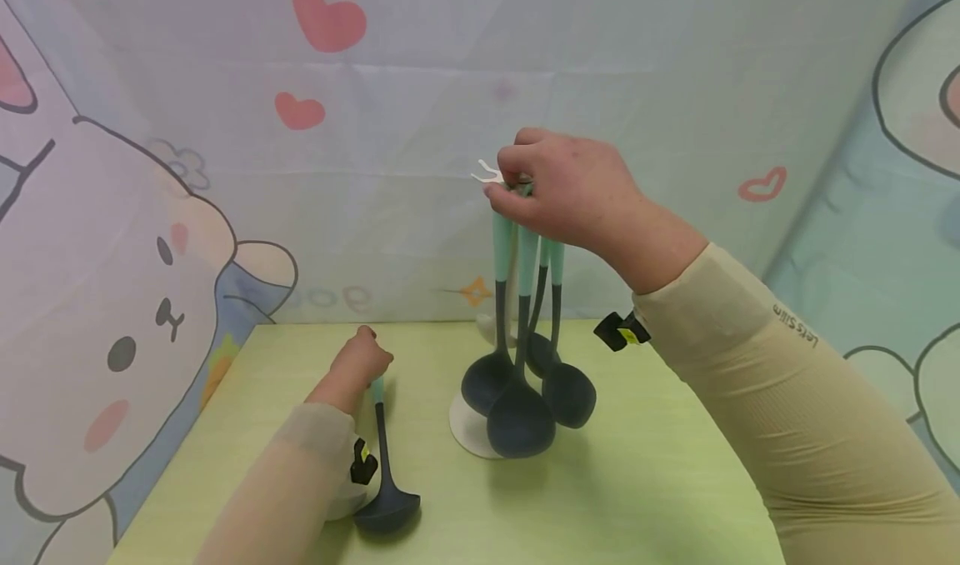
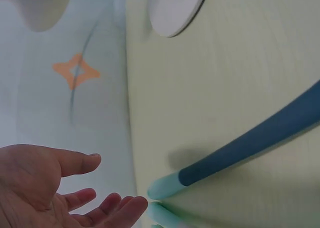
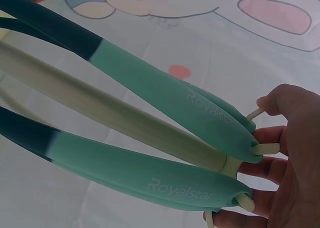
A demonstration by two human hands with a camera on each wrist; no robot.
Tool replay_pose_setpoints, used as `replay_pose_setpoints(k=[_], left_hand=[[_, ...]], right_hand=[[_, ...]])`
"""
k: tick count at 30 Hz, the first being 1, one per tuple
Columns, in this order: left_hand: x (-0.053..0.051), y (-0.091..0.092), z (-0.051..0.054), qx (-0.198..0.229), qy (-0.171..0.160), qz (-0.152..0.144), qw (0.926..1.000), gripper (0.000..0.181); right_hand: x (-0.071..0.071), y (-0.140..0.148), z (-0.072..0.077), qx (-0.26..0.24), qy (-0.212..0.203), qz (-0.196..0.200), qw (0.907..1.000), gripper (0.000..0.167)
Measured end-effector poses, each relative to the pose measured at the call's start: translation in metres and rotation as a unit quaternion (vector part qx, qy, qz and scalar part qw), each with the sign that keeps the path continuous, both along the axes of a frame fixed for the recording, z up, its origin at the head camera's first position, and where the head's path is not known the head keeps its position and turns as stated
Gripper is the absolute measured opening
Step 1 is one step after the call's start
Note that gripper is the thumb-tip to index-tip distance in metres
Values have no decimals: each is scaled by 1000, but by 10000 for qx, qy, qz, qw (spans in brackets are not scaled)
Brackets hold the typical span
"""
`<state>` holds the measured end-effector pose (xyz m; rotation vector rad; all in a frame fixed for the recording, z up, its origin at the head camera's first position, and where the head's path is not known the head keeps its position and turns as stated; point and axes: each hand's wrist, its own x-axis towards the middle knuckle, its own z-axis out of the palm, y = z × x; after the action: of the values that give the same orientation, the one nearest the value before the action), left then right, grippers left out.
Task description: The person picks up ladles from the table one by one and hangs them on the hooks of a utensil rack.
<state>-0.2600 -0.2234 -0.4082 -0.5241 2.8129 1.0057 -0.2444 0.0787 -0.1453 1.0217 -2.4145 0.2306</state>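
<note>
Four utensils [image 1: 522,422] already hung on the rack [image 1: 467,434] whose top the right grip [image 1: 567,183] held, while one more ladle [image 1: 387,511], apparently remaining, lay on the surface [image 1: 637,490] beside the loose-fingered, empty left grip [image 1: 361,361].

- Backdrop [image 1: 637,32]: pale, creased fabric, printed with pink hearts [image 1: 330,22].
- Cartoon animal [image 1: 138,298]: large, white, dark-outlined print at left.
- Tabletop [image 1: 630,482]: yellow-green, its far edge before the backdrop.
</note>
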Motion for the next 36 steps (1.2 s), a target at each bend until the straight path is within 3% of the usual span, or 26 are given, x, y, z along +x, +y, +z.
replay_pose_setpoints(k=[4,7,11,20,29,36], left_hand=[[-2,-3,-10,-32,-115,-9,9999,58],[0,-3,-14,-355,-151,-74,9992,63],[4,-1,-15,-570,-297,-95,9979,68],[5,8,-16,-466,-752,43,9961,85],[7,14,-16,-1228,-1158,-255,9853,90],[7,14,-18,-1020,-1427,-230,9842,91]], right_hand=[[0,0,0,7,-18,-33,10000,28],[0,1,0,26,-22,-45,10000,28],[1,0,0,26,-16,-44,10000,28],[2,0,1,-21,-25,-78,10000,28],[3,-3,1,-24,-30,-77,10000,28],[3,-4,0,-38,-5,-47,10000,28]])
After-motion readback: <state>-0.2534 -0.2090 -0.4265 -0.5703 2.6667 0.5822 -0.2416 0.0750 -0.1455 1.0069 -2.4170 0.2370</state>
